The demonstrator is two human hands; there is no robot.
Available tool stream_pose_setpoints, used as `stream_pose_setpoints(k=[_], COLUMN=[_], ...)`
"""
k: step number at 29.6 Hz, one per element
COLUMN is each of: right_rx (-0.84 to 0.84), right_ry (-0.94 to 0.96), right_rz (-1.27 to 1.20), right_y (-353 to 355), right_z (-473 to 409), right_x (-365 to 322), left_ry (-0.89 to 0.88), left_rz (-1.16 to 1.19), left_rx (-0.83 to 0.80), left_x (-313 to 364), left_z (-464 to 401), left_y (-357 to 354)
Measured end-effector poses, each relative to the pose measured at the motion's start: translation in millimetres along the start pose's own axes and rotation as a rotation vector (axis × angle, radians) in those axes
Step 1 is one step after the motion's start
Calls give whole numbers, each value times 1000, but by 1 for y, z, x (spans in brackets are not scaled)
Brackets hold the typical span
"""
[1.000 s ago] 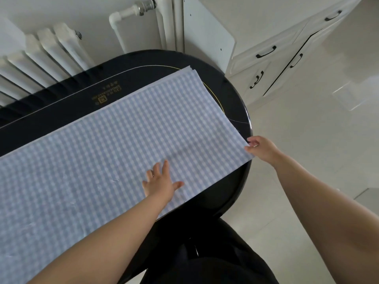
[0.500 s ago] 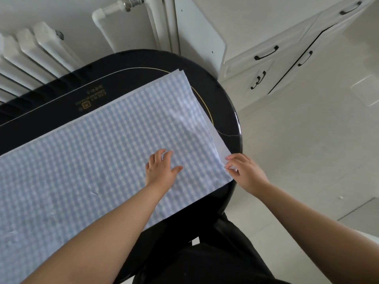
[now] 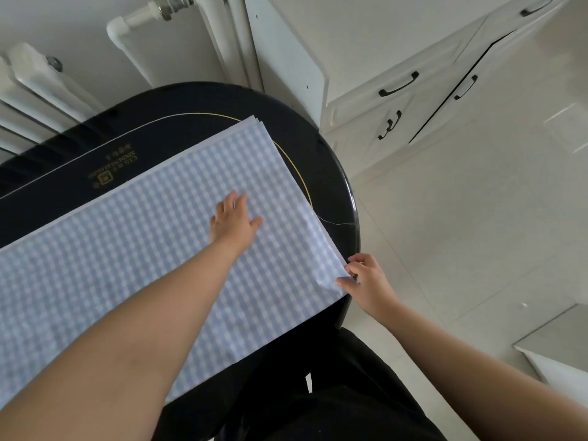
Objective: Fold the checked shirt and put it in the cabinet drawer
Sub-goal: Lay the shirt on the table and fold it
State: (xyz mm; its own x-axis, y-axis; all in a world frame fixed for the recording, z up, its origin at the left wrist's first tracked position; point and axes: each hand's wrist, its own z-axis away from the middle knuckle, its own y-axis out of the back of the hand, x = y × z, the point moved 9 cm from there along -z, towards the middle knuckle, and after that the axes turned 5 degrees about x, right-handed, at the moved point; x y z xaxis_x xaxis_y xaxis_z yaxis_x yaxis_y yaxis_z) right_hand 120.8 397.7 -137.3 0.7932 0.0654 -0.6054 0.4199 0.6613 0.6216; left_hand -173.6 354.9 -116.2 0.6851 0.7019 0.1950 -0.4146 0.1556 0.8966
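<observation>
The blue-and-white checked shirt (image 3: 133, 249) lies as a long flat folded strip across the black oval table (image 3: 321, 173). My left hand (image 3: 234, 219) presses flat on the cloth near its right end, fingers spread. At the table's right edge, my right hand (image 3: 366, 281) pinches the shirt's near right corner, which is lifted slightly off the table. The white cabinet (image 3: 413, 100), with black-handled drawers (image 3: 397, 85), stands to the right, its drawers closed.
A white radiator (image 3: 41, 93) and pipes (image 3: 149, 14) line the wall behind the table. Pale tiled floor (image 3: 477, 233) spreads to the right. Another white surface (image 3: 556, 348) shows at the lower right. My dark trousers are below the table's edge.
My left hand slid farther up the cloth toward the far side. My right hand moved along the right edge to the near corner and pinched it up.
</observation>
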Motion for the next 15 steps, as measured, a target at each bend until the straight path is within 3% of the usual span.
stream_pose_setpoints(k=[2, 5, 7, 10, 15], right_rx=[39, 145, 147, 72, -226], right_ry=[46, 267, 326, 147, -90], right_rz=[36, 159, 109, -28, 18], right_y=[0, 0, -2, 0, 1], right_z=[4, 15, 15, 4, -20], right_x=[-2, -22, -30, -25, -5], left_ry=[6, 21, 19, 20, 7], left_rz=[-23, -51, -54, -61, -129], left_rx=[16, 24, 17, 10, 9], left_x=[3, 10, 16, 18, 13], left_z=[-21, -50, -68, -86, -140], left_y=[12, 25, 32, 40, 67])
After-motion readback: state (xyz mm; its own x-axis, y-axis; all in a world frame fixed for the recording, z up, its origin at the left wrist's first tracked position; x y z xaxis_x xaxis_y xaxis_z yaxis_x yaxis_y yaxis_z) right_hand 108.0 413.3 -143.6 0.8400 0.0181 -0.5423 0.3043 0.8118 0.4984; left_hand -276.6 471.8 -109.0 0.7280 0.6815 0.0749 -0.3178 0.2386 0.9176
